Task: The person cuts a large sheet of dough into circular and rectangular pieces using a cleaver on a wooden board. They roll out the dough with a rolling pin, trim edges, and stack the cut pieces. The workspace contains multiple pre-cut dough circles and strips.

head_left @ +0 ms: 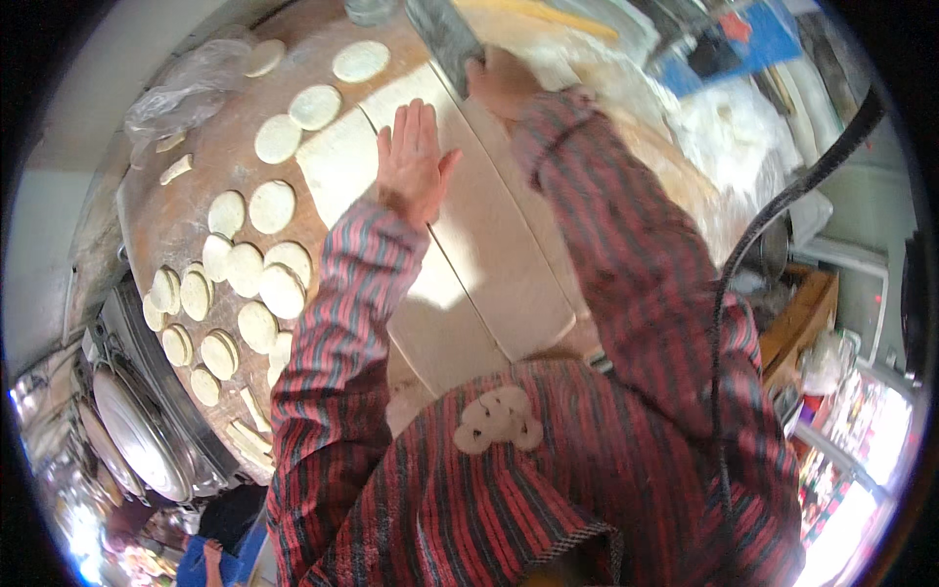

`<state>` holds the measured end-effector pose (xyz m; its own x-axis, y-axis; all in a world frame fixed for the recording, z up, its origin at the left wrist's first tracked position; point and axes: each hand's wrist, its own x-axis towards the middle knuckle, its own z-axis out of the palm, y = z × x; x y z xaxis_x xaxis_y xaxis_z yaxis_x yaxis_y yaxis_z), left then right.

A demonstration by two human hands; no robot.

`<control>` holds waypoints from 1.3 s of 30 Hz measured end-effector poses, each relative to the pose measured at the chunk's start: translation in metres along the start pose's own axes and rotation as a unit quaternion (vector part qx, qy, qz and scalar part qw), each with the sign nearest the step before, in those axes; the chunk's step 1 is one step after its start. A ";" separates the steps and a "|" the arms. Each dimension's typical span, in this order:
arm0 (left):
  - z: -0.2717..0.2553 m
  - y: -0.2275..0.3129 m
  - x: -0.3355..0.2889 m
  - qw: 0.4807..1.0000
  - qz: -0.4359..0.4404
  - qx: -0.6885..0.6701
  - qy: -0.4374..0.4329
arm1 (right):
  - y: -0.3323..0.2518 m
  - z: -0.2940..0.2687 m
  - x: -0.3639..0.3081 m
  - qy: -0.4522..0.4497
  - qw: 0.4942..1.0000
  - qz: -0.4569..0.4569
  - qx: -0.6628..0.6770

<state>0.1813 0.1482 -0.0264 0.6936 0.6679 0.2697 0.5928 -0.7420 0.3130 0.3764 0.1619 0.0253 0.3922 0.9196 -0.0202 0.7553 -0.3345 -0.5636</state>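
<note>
Across the tabletop (161,230) the cut dough sheet (479,235) is spread, its left edge closely bordered by dough rounds (272,207). Over it the left hand (419,161) is held flat, fingers straight, nothing gripped; contact cannot be told. Farther up, a broad grey blade (445,44) is clasped by the right hand's (504,83) curled fingers. Bare room is offered toward the tabletop's left edge.

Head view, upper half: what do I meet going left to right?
Crumpled clear plastic bag → two touching dough rounds → left hand, laid flat with fingers extended → right hand → blue item.
</note>
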 end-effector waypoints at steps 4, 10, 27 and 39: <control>-0.015 0.075 -0.090 0.996 0.053 -0.061 -0.042 | 0.062 -0.081 -0.142 0.142 0.988 -0.048 0.035; 0.002 0.170 -0.138 0.971 0.140 -0.140 -0.134 | 0.103 -0.140 -0.343 0.112 0.971 0.205 0.058; -0.006 0.213 -0.163 0.960 0.161 -0.073 -0.215 | 0.145 -0.124 -0.378 0.006 0.993 0.045 0.106; -0.008 0.221 -0.174 0.961 0.126 -0.096 -0.227 | 0.154 -0.116 -0.368 -0.007 0.997 0.041 0.071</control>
<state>0.1884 -0.1320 0.0031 0.9382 0.3420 -0.0531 0.3263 -0.8230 0.4649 0.4097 -0.2517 0.0418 0.4417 0.8934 -0.0816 0.6386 -0.3770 -0.6708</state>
